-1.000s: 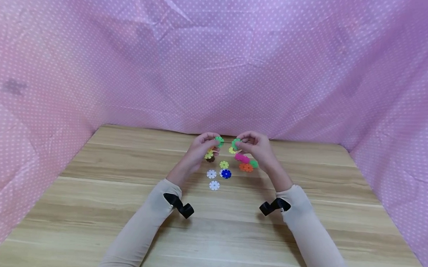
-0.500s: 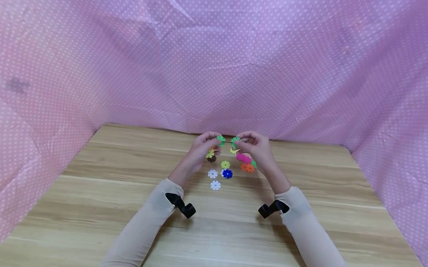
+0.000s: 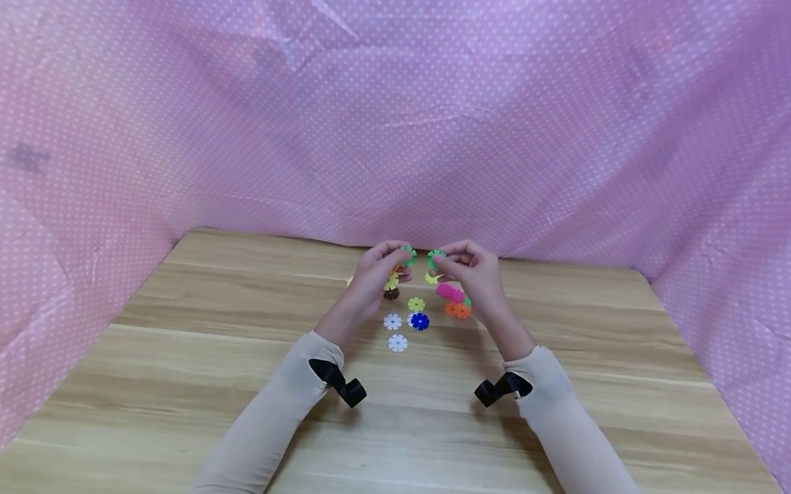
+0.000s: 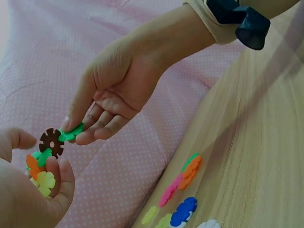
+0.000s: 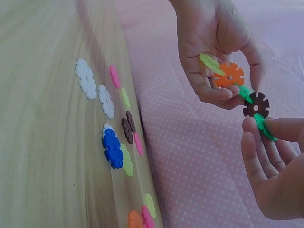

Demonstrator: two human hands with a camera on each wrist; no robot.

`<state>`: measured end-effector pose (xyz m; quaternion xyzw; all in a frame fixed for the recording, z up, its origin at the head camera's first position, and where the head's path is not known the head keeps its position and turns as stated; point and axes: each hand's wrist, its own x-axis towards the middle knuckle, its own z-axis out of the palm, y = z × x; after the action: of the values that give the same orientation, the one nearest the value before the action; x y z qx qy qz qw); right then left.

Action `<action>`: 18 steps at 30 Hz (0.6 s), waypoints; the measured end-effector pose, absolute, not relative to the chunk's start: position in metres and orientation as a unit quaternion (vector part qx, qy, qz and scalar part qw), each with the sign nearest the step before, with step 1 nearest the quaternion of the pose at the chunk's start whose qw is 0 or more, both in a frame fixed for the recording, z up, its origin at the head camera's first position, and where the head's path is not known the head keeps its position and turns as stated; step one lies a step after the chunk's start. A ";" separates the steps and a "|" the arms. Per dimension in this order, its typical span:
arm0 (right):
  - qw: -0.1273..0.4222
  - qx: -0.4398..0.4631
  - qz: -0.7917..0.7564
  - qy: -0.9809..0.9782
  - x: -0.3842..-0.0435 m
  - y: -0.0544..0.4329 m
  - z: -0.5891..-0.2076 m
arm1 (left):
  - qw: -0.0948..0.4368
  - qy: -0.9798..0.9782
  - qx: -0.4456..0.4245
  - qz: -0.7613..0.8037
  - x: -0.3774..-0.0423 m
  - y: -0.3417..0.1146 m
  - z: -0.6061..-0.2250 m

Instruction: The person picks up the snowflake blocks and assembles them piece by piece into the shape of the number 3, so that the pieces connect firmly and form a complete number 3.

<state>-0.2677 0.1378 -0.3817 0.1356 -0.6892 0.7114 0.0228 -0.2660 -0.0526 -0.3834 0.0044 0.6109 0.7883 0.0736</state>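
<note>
- Joining two pieces in mid-air looks like the step in hand: your hands are raised above and beyond the blue disc (image 3: 420, 321), which lies flat on the table (image 3: 160, 384)
- Your left hand (image 5: 213, 52) curls round a small cluster (image 5: 229, 75) of an orange disc, a yellow piece, a green link and a brown disc (image 5: 256, 104) that sticks out towards your other hand
- Your right hand (image 4: 114, 95) pinches a single green disc (image 4: 71, 134) between thumb and fingers, its edge touching the rim of the brown disc; whether it is seated in a slot I cannot tell
- The hands are close together, bridged only by the pieces, each clamped on its own part
- The next move, as I judge it, calls for lining up the green disc's notch with a notch in the brown one at a cross angle, then pressing straight in while your left hand braces the cluster so its links do not pop apart
- Two white discs (image 3: 392, 321) lie just left of and nearer you than the blue disc; a pink and orange pile (image 3: 456, 304) sits to its right, under your right hand
</note>
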 end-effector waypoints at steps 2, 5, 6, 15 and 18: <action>0.026 0.138 0.714 -0.686 -0.268 0.138 -0.382 | 0.077 0.613 0.012 0.787 -0.265 -0.052 -0.384; 0.029 0.138 0.716 -0.684 -0.269 0.140 -0.382 | 0.082 0.620 0.027 0.780 -0.265 -0.051 -0.385; 0.029 0.139 0.716 -0.684 -0.269 0.140 -0.381 | 0.083 0.622 0.030 0.778 -0.265 -0.051 -0.385; -0.010 0.159 0.685 -0.711 -0.268 0.148 -0.375 | 0.089 0.632 0.026 0.769 -0.266 -0.058 -0.386; -0.025 0.164 0.676 -0.718 -0.269 0.151 -0.373 | 0.090 0.640 0.043 0.762 -0.265 -0.061 -0.385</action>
<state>-0.2689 0.1515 -0.3727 0.1645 -0.7181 0.6758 -0.0248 -0.2653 -0.0608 -0.3849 0.0429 0.6400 0.7618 0.0902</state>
